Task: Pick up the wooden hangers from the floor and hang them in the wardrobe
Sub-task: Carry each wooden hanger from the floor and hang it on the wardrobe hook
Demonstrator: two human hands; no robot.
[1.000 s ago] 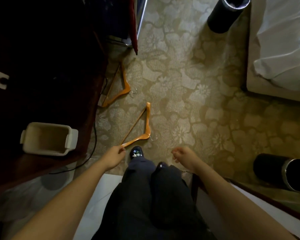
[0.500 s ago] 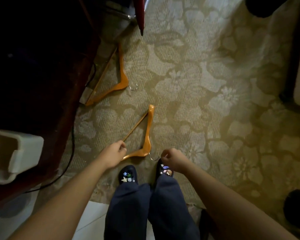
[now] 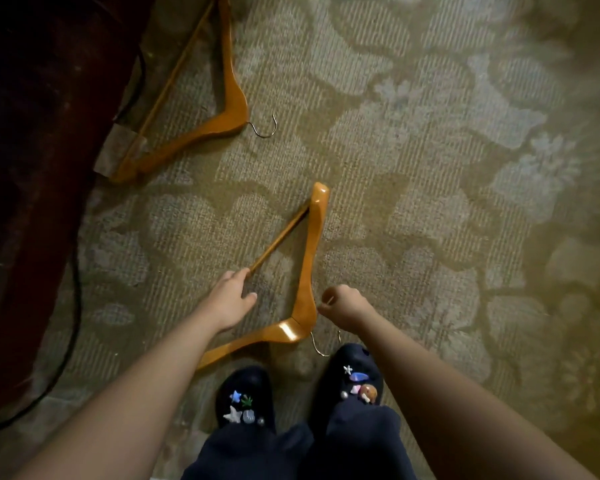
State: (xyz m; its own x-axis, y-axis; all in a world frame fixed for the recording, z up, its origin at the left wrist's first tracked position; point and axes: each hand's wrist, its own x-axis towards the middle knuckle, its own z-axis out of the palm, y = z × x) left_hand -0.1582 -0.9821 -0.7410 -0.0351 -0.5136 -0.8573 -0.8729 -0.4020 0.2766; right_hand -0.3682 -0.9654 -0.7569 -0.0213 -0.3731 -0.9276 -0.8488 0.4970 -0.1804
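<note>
Head view, looking down at a patterned carpet (image 3: 430, 168). At the far left stands dark wooden furniture (image 3: 32, 168), with a black cable (image 3: 73, 306) running along its base. Just beside its edge lies the far hanger (image 3: 231, 84), flat on the carpet, with its metal hook pointing right.

Nearer and to the right, the near hanger (image 3: 309, 265) also lies flat. One tip points away, and its hook sits close to the toes of the dark shoes (image 3: 246, 396).

The left hand (image 3: 231, 299) reaches over this hanger's lower bar. Its fingers are fairly straight and its thumb is spread. One fingertip is at the bar, but no closed grip on it shows.

The right hand (image 3: 343, 306) hovers just right of the hanger's neck. Its fingers are curled into a loose fist and hold nothing. The thumb is just beside the wood; whether it touches cannot be told.

Both shoes carry small charms, and dark trouser legs show below them.
</note>
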